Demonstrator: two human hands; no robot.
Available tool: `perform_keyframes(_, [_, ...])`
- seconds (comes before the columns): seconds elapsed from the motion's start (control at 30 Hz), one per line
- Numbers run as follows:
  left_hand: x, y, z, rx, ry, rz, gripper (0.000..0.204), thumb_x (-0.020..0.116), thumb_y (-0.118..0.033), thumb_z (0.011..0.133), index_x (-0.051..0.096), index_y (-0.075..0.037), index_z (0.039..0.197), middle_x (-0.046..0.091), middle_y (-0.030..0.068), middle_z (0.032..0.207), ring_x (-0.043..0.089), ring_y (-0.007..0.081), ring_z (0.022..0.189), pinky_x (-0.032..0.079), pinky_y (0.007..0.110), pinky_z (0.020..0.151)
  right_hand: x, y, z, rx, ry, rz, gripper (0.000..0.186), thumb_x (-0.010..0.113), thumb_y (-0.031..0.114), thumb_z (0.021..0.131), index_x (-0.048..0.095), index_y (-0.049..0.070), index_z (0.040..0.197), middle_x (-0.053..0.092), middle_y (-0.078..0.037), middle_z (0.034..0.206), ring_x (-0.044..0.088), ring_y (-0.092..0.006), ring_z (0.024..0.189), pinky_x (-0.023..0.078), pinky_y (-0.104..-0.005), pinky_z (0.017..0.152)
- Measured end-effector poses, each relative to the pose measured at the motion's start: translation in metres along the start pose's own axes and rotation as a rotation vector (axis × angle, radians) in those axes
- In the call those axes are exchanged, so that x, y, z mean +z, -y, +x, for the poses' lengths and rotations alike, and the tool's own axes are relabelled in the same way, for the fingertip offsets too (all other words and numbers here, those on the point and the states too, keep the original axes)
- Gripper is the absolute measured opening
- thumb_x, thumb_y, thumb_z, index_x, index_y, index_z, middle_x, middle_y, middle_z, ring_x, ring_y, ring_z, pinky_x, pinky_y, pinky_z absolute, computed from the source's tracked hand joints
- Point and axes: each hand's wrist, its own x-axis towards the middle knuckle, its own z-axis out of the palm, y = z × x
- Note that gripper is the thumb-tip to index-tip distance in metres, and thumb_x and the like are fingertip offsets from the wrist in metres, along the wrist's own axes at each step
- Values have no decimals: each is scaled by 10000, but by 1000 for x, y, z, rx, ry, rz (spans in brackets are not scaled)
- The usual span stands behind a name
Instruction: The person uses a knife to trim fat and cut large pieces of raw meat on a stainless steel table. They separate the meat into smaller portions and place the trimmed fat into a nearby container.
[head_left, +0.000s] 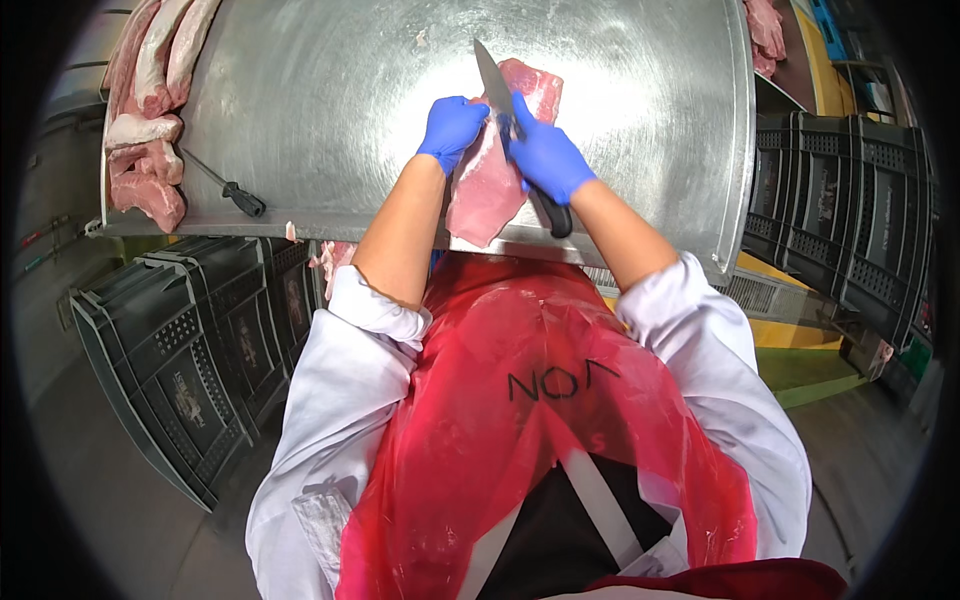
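Blue colours the gloved left hand and right hand against white-streaked pink meat and a black-handled, grey-bladed knife near the silver tabletop's front edge; pink-and-white cuts brighten its left edge.

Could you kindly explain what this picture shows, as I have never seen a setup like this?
Certainly. There is no machine: these are a person's own two hands in blue gloves, seen from a wide camera worn on the head and looking down, so straight edges bend. On the metal table, a piece of meat lies in front of the person. The right hand holds a knife, its blade pointing away; the left hand touches the meat's left side. A black-handled tool and more meat lie to the left.
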Motion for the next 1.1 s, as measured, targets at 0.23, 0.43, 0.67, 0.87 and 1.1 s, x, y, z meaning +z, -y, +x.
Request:
perform_keyframes(0.23, [-6,-4,-3,72,12,-50,162,688,-123,866,672,-9,753,643,58,713,578,134,625,472,310,595,4,14,-40,43,59,61,754,467,169,947,179,100,1641,707,-276,868,721,-360,680,587,-450,709])
perform_keyframes(0.43, [-29,-18,1,36,16,1,170,694,-130,865,669,-5,753,629,40,713,558,117,625,444,286,576,17,-16,-38,-29,111,115,783,492,160,930,189,162,1651,721,-262,893,723,-317,672,587,-444,755])
perform_keyframes(0.67, [-23,-51,-25,90,96,-146,151,699,-134,882,678,-13,795,642,36,751,566,99,661,437,262,603,16,23,-9,14,23,109,777,518,186,938,199,162,1647,715,-259,849,708,-301,620,582,-437,710])
perform_keyframes(0.87, [-36,-60,-38,69,75,-288,144,711,-149,880,690,-9,857,647,21,804,571,81,706,437,246,630,20,-9,-85,55,209,59,773,528,221,964,182,199,1655,712,-239,888,739,-333,850,567,-431,844])
perform_keyframes(1.1, [-30,-90,-40,169,143,-228,125,707,-126,887,690,-8,925,612,9,811,549,78,713,433,226,640,30,-3,-33,-150,17,25,795,522,155,961,147,175,1662,698,-180,792,691,-268,650,576,-402,709])
